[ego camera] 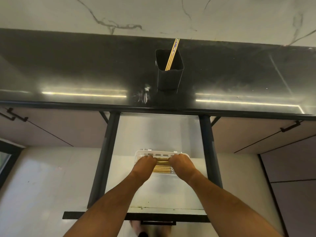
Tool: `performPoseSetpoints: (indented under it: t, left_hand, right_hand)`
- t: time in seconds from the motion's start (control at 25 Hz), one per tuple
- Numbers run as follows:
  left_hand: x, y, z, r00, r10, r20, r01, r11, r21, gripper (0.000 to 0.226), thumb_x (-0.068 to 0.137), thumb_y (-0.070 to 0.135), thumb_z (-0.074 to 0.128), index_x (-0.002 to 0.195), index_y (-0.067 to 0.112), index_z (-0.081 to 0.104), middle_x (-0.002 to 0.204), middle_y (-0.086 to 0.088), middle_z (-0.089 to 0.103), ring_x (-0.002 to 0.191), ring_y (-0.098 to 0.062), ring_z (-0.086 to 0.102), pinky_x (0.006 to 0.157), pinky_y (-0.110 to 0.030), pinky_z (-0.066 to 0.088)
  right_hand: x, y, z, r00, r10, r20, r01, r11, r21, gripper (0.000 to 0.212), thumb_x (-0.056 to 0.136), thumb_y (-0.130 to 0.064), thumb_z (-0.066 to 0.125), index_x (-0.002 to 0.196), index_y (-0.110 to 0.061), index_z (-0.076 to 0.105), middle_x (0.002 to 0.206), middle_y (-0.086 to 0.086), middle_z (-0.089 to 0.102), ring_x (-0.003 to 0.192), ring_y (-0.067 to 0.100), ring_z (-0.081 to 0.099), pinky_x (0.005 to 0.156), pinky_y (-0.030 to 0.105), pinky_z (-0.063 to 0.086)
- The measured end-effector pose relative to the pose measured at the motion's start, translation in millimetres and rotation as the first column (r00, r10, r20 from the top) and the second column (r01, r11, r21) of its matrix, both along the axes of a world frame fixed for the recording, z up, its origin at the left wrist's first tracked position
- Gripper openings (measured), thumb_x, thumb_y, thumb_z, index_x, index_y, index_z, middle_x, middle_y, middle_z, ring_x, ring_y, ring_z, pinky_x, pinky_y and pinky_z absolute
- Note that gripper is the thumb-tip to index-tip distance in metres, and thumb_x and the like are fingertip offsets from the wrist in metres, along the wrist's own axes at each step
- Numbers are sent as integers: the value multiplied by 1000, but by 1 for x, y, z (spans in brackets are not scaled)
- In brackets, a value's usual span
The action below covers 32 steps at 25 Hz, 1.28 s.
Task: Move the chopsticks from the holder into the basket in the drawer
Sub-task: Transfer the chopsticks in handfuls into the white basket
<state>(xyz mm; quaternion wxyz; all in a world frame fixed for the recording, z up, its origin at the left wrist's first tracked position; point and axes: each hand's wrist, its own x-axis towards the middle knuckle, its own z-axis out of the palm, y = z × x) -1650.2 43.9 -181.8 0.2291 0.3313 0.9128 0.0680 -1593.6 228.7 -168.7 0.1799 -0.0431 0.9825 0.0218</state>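
Note:
A black square holder (168,77) stands on the dark countertop with two wooden chopsticks (172,54) leaning in it. Below, an open drawer holds a white plastic basket (162,153) with several wooden chopsticks (162,169) lying crosswise in it. My left hand (145,164) and my right hand (181,164) are both down in the basket, knuckles up, fingers curled over a chopstick (162,161) that spans the gap between them. The fingertips are hidden.
The glossy black countertop (85,79) runs across the view, with a marble wall (153,14) behind. The drawer (153,134) has dark side rails and a black front edge (136,215). Cabinet doors with black handles (289,127) flank it.

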Motion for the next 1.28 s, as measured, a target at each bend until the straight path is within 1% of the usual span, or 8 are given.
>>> performPoseSetpoints:
  t: [0.32,0.48,0.68,0.92,1.04,1.16,1.2,1.28]
  left_hand:
    - [-8,9,-27,996,11,-94,-11,1000,1,36,89,4,66,123,14,64,128,-6,67,115,-23,65,101,-32,51]
    - [-9,5,-40,990,-3,-139,4,1000,9,38,89,7,68,125,15,61,132,-4,63,119,-21,61,105,-31,47]
    - [-10,4,-45,991,37,-132,-30,998,54,37,91,6,66,127,14,64,134,-5,63,123,-20,59,106,-30,47]
    - [-9,-1,-44,992,123,-27,-115,972,205,30,96,1,57,125,6,64,131,-12,62,121,-27,56,104,-35,46]
    - [-5,-8,-34,986,126,-108,-88,948,305,36,91,13,74,125,8,64,129,-10,65,119,-26,61,103,-35,52]
    - [2,-21,-29,943,327,-69,-229,782,579,36,93,26,74,124,13,62,118,-2,67,104,-13,65,94,-25,56]
    - [3,-25,-26,890,455,34,-371,679,634,32,99,30,65,128,17,60,120,5,63,105,-7,62,96,-18,52]
    - [2,-27,-26,676,698,235,-657,427,622,32,105,35,53,133,19,59,125,13,59,109,-5,59,97,-16,47]
  right_hand:
    - [-3,5,-37,998,-46,-46,44,998,-49,27,93,-24,69,119,-17,69,119,7,72,104,25,70,93,37,56]
    - [-1,7,-49,997,-51,-65,46,996,-79,33,94,-18,66,126,-13,65,125,9,69,110,27,67,98,37,54]
    - [2,7,-55,997,-59,-48,54,993,-102,41,92,-29,73,129,-12,66,128,9,68,113,25,67,101,37,54]
    - [4,7,-57,996,-59,-64,49,987,-155,44,93,-32,73,131,-13,65,131,7,67,118,23,65,106,34,51]
    - [11,14,-49,968,-150,-202,83,948,-308,34,92,-32,74,117,-9,69,114,10,73,102,23,71,94,33,58]
    - [23,24,-40,763,-510,-397,216,780,-587,24,98,-31,61,100,-8,69,94,8,71,82,18,68,77,25,59]
    - [24,27,-37,637,-687,-350,322,649,-689,29,102,-34,53,101,-9,68,93,5,70,82,16,67,76,22,57]
    - [21,32,-34,309,-945,-105,501,256,-827,40,106,-39,44,102,-8,70,90,4,70,82,18,69,73,25,58]
